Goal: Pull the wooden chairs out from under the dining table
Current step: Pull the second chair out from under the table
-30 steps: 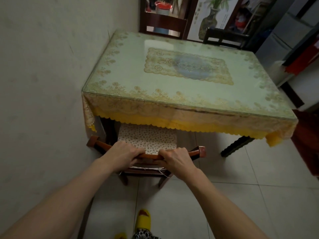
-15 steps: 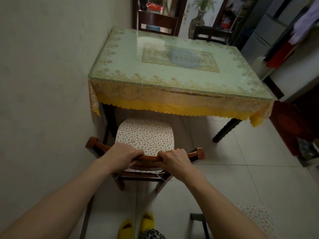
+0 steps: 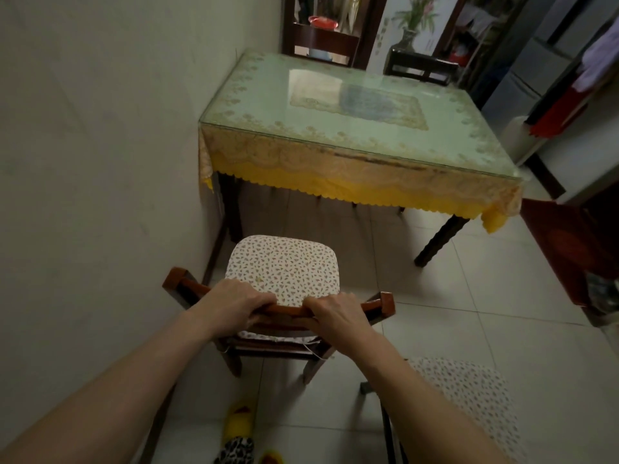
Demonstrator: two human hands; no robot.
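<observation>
A wooden chair with a speckled white cushion stands on the tiles in front of the dining table, its whole seat out from under the yellow lace cloth. My left hand and my right hand both grip the chair's top back rail, side by side. Two dark chairs stay tucked in at the table's far side, one on the left and one on the right.
A plain wall runs close along the chair's left side. Another cushioned chair stands at my lower right. My yellow slippers are on the tiled floor below. A red mat and cabinets lie to the right.
The chair has slid back toward me, away from the table; its cushion went from half hidden under the cloth to fully exposed. I have stepped back, and a second chair has come into view.
</observation>
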